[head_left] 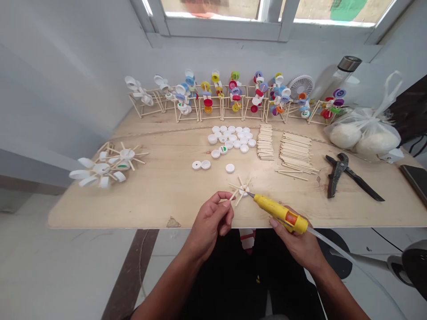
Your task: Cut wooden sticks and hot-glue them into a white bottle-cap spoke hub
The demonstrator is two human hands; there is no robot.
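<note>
The person's left hand (210, 221), nearest the camera, is closed in a fingertip pinch on a small star-shaped assembly (240, 191), made of a white plastic bottle cap (244, 191) with thin pale wooden sticks (235, 195) radiating from it, held over a pale plywood table (140, 200). The right hand (295, 240) is closed around a yellow hot-glue gun (279, 213), its slim metal nozzle pointing at the cap; whether it touches is hard to tell from this view. The step in hand appears to be gluing at the hub, and the next move calls for keeping the assembly steady at the nozzle. The sticks look evenly spread. No glue can be made out. Loose white plastic bottle caps (230, 142) and stacked flat wooden sticks (265, 142) lie farther along the table.
</note>
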